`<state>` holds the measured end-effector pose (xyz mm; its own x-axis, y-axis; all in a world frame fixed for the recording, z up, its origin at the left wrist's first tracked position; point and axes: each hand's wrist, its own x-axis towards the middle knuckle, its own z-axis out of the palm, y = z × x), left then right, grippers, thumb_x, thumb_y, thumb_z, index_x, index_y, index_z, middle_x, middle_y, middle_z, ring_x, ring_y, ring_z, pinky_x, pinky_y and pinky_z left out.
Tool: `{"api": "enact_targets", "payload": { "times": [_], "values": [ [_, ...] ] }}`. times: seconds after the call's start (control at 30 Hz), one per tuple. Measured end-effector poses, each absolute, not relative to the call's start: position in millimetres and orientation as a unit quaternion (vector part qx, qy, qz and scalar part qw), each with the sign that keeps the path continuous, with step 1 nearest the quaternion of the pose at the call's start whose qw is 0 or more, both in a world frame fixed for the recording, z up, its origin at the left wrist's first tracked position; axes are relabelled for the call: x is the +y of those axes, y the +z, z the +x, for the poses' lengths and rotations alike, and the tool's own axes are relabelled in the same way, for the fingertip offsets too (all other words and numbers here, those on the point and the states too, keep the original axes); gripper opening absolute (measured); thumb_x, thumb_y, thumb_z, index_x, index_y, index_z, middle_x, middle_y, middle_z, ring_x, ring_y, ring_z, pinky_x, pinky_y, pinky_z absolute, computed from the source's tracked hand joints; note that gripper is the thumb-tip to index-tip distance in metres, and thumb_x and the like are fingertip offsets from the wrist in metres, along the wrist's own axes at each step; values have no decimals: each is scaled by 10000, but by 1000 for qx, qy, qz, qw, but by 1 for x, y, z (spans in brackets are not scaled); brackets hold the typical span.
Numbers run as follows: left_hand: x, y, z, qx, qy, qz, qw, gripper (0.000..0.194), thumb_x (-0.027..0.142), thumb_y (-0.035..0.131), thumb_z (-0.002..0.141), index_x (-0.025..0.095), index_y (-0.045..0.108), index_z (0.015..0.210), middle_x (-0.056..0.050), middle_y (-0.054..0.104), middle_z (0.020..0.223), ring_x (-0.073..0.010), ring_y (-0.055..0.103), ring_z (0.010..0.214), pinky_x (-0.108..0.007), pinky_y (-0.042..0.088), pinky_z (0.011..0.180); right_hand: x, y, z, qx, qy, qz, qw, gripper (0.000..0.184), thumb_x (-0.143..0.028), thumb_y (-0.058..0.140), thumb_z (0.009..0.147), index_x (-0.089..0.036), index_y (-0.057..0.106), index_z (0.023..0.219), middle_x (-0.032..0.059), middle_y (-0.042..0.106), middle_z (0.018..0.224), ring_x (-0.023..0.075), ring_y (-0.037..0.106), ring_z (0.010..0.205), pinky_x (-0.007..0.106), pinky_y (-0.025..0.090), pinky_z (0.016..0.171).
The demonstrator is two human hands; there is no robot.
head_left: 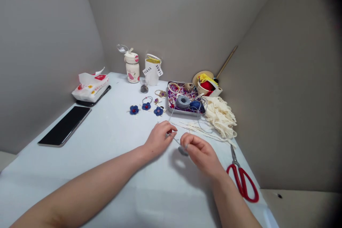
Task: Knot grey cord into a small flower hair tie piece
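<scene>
Head view: the small grey piece (183,150) is over the tabletop's (114,181) middle, at my right hand's (200,151) pinched fingertips; my left hand (160,137) holds grey yarn (175,140). Red-handled scissors (242,178) lie along the right edge.

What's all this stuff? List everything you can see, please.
tablet: 1, black, left
tissue pack: 1, white and red, on a dark slab
bottle: 1, white, back
tub: 1, white, beside the bottle
small jar: 1, clear, dark contents, before the tub
flowers: 3, blue, centre
trinkets: 2, tan and purple, near the flowers
tray: 1, silvery, centre, holding beads and yarn
bowl: 1, cream, behind the tray
stick: 1, brown, back right
lace: cream, heaped right
scissors: 1, red-handled, right
cord: grey, between the hands
disc: 1, grey, by the right hand
table: 1, pale, beneath
walls: grey, around
hands: 2, bare, left and right
</scene>
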<state>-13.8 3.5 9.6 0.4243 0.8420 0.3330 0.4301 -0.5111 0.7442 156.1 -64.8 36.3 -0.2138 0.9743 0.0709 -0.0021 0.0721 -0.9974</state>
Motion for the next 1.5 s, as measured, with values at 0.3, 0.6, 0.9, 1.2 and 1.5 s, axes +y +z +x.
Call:
{"api": "enact_targets", "payload": {
  "times": [0.3, 0.6, 0.9, 1.2, 1.5],
  "values": [
    [-1, 23, -19, 378, 275, 731, 497, 311, 374, 463, 894, 170, 691, 836, 6, 588, 610, -122, 518, 586, -248, 443, 611, -78, 47, 163, -591, 720, -207, 300, 332, -500, 691, 729, -200, 594, 627, 35, 544, 684, 144, 497, 595, 314, 440, 613],
    [4, 49, -44, 58, -194, 588, 783, 409, 556, 772, 600, 222, 754, 834, -44, 582, 544, -142, 437, 407, -271, 280, 356, -76, 41, 172, -586, 697, -233, 341, 329, -491, 688, 729, -201, 570, 628, 41, 545, 692, 165, 512, 629, 341, 450, 636],
    [17, 16, -25, 471, 429, 665, 389, 360, 430, 505, 850, 173, 630, 1070, -97, 616, 1046, -199, 560, 928, -335, 463, 805, -60, 31, 155, -450, 528, -497, 521, 252, -450, 642, 785, -207, 579, 811, 10, 516, 752, 140, 465, 655, 273, 420, 637],
    [-5, 18, -20, 351, 473, 775, 228, 362, 299, 465, 906, 198, 481, 1254, -120, 513, 1284, -234, 435, 1242, -413, 334, 1065, -56, 22, 147, -507, 386, -582, 505, 209, -402, 613, 817, -194, 598, 794, -7, 549, 748, 144, 484, 705, 259, 402, 678],
    [-6, 11, -9, 325, 328, 629, 625, 331, 409, 475, 902, 175, 519, 1132, 2, 590, 741, -92, 511, 559, -221, 415, 543, -57, 21, 143, -538, 362, -584, 488, 179, -347, 564, 851, -190, 602, 775, 12, 579, 775, 158, 528, 745, 283, 407, 711]
  ]
}}
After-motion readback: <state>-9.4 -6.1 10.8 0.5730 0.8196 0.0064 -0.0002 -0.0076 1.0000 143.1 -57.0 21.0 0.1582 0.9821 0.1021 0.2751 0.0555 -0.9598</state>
